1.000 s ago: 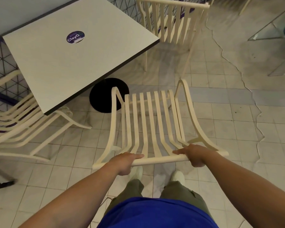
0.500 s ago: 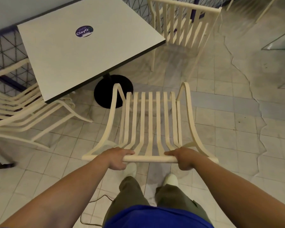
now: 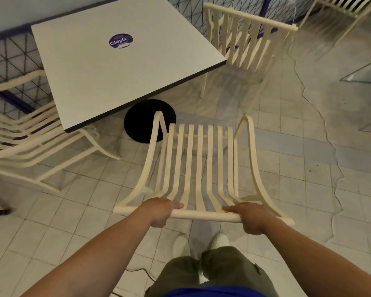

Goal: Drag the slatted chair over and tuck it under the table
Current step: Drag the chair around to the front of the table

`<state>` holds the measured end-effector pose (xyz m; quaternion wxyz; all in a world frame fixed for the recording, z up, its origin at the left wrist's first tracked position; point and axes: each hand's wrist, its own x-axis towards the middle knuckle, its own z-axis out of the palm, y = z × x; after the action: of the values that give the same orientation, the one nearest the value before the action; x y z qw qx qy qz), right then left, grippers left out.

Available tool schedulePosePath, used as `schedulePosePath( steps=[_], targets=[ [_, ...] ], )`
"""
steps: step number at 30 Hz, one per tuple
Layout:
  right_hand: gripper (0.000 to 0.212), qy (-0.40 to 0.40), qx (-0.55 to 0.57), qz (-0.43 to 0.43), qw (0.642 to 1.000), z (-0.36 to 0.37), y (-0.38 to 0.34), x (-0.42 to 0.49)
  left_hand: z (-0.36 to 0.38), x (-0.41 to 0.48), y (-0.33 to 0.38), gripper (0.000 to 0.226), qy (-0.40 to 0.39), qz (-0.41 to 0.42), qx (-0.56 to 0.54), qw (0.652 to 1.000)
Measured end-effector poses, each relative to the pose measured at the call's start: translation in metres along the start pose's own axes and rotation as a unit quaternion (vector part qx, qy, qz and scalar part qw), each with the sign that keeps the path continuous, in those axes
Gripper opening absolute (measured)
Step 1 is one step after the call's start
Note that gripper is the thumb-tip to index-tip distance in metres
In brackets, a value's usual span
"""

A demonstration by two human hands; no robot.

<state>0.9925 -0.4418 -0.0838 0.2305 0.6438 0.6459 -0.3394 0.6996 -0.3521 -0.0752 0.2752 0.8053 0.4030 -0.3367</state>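
Note:
The cream slatted chair [image 3: 199,163] stands right in front of me, seen from above and behind its back. My left hand [image 3: 160,211] grips the top rail on its left part. My right hand [image 3: 252,217] grips the same rail on its right part. The square white table [image 3: 116,67] with a round purple sticker is ahead and to the left. Its black round base [image 3: 137,122] sits on the floor just beyond the chair's left front corner. The chair's seat lies outside the table's near edge.
A second slatted chair [image 3: 244,41] stands at the table's far right side. A third chair [image 3: 24,142] is at the left, partly under the table. A wire mesh fence [image 3: 11,61] runs behind. My feet [image 3: 201,245] stand on the tiled floor; a cable lies near them.
The view has shifted so that the table and the chair sit further right and lower in the frame. Both hands keep the same grip on the top rail.

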Motion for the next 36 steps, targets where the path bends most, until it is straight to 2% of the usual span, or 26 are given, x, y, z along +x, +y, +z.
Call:
schedulePosePath(
  steps=[18, 36],
  targets=[
    [0.089, -0.026, -0.014, -0.048, 0.998, -0.002, 0.009, 0.009, 0.001, -0.004, 0.001, 0.082, 0.002, -0.037, -0.045, 0.998],
    [0.085, -0.029, -0.076, -0.104, 0.991, -0.029, 0.041, 0.021, 0.019, -0.012, 0.045, 0.083, 0.027, -0.086, -0.124, 0.988]
  ],
)
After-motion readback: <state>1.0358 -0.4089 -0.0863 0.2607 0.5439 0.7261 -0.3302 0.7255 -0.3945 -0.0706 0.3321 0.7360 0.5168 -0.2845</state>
